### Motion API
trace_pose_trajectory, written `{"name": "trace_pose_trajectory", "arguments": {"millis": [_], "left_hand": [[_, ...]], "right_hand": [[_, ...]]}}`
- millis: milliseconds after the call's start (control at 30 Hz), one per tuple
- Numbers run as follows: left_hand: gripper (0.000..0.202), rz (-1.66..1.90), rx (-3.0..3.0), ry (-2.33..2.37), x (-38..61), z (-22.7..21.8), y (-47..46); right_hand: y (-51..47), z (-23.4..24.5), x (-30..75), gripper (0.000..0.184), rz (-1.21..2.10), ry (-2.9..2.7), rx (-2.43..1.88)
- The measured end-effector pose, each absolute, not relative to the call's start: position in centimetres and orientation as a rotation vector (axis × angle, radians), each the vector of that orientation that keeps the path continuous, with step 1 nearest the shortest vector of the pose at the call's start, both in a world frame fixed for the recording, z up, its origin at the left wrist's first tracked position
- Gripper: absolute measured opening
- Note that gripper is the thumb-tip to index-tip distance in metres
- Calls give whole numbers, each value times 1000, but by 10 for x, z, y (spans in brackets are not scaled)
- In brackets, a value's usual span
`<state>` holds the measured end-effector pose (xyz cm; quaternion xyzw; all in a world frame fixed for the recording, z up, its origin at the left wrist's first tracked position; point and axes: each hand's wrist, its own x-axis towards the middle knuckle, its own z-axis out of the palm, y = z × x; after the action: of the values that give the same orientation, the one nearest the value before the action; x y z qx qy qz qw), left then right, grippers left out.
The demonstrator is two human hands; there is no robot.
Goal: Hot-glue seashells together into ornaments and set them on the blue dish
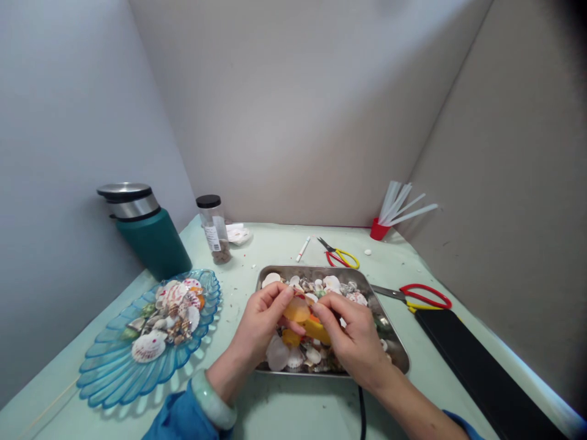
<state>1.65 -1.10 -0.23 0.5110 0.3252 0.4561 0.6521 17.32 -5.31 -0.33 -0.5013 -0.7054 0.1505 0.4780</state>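
Note:
Both hands meet over a metal tray (268, 274) full of seashells. My left hand (259, 324) pinches an orange scallop shell (297, 310) between thumb and fingers. My right hand (355, 339) is closed around a yellow-orange tool (317, 330), maybe a glue gun, whose tip touches the shell. A black cord (362, 412) runs down from under that hand. A pale green bangle (213, 400) sits on my left wrist above a blue sleeve.
A blue shell-shaped glass dish (114, 373) with several shells lies at left. Behind it stand a green flask (147, 235) and a clear jar (214, 229). Two red-and-yellow scissors (340, 255) (419, 296), a white pen (302, 249), a red cup of glue sticks (389, 217) and a black slab (477, 373) lie to the right.

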Motion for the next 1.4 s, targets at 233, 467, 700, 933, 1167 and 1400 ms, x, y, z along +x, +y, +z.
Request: {"name": "trace_pose_trajectory", "arguments": {"millis": [233,467,700,933,1167,1400], "left_hand": [[29,1012,1134,731,17,-1,-10],[32,981,1080,714,21,-1,-12],[30,989,1066,724,21,0,-14],[28,987,1030,730,21,-3,-12],[28,965,1049,728,21,-2,-13],[26,977,1030,722,20,-2,-12]], "right_hand": [[-53,-5,173,24,322,-1726,-1212],[-49,-6,177,27,406,-1663,-1267],[-50,-5,177,27,483,-1645,-1282],[-48,-5,176,27,456,-1652,-1272],[-50,-6,175,26,407,-1695,-1245],[-51,-6,174,25,401,-1721,-1208]]}}
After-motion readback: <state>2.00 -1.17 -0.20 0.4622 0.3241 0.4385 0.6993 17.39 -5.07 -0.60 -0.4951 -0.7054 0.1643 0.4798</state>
